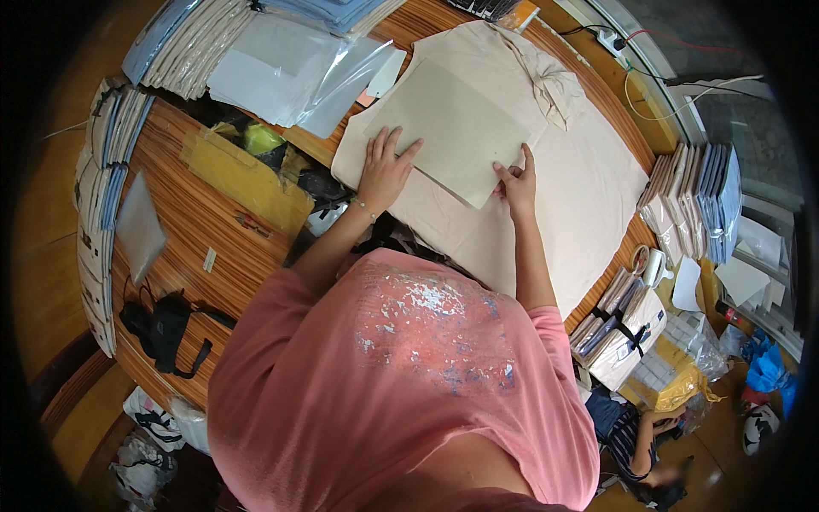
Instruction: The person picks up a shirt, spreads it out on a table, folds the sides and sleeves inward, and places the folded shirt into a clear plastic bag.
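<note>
A grey-green rectangular sheet of card (452,128) lies at a slant on a pale beige garment (589,171), which is spread over the table. My left hand (390,171) rests with fingers apart on the card's near left edge. At its right corner is my right hand (518,183), index finger stretched out and thumb against the card's edge; the other fingers are partly hidden. The garment's far end is bunched into folds (550,81).
Clear plastic bags (273,68) lie at the far left beside stacked packed garments (192,43). More packed garments (674,200) stand on the right, near a tape roll (640,258). A black bag (171,328) lies on the left table. Another person (636,435) is at lower right.
</note>
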Demonstrator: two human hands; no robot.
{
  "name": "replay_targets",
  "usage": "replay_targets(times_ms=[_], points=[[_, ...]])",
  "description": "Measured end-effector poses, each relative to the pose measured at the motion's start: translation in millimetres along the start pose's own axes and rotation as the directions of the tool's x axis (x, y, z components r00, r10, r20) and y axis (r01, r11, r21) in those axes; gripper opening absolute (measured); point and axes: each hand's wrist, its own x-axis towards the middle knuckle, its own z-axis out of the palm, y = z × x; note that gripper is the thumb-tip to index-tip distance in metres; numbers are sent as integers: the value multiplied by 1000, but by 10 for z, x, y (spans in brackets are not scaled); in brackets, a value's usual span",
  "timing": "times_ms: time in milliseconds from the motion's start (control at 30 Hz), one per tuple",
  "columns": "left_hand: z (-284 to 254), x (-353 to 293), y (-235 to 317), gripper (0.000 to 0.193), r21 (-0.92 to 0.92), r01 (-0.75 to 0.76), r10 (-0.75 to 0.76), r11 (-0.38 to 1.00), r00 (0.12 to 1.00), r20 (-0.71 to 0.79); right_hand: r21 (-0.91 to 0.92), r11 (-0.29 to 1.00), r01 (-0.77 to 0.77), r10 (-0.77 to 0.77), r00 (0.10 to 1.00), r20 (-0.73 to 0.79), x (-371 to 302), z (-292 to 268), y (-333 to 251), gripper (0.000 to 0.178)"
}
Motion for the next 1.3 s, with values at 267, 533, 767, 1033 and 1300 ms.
replay_targets(times_ms=[267, 533, 767, 1033, 1300], points=[[-1, -3, 1, 50, -20, -1, 1, 1000, 1000, -3, -94, 994, 48, -46, 999, 21, 48, 13, 97, 49], [23, -22, -14, 53, 20, 13, -13, 1000, 999, -31, -247, 965, 86, -83, 996, 23, 37, 50, 48, 47], [-156, -16, 94, 47, -11, 32, -32, 999, 997, -76, -566, 793, 224, -260, 966, 18, -17, -98, 158, 47], [95, -1154, -84, 36, -226, 940, -43, -254, 223, 974, -328, 711, -623, 688, 712, 139, -2269, -1623, 1469, 33], [1591, -1126, -473, 55, -276, 412, -73, -869, 444, 893, 829, 517, -215, 627, 754, -195, -2493, -2046, 2388, 23]])
